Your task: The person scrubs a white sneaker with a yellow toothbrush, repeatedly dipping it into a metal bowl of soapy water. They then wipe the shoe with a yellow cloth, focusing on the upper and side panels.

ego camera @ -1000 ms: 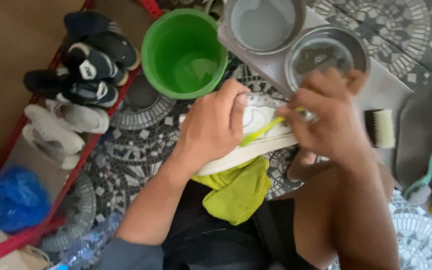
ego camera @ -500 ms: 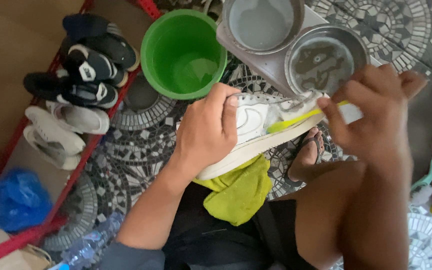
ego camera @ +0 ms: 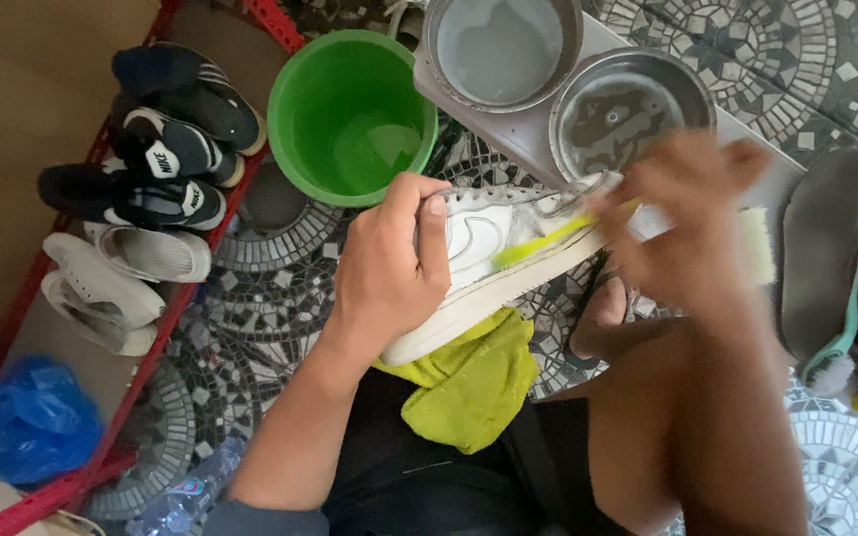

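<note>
two hands [ego camera: 389,268] scrub white sneaker [ego camera: 489,253]

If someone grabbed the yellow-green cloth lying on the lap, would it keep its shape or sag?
The yellow-green cloth would probably sag: it already lies bunched and folded, draped under the white sneaker. It looks thin, so likely light. It may drag or snag, since the sneaker, gripped by the left hand, rests on its upper edge.
</note>
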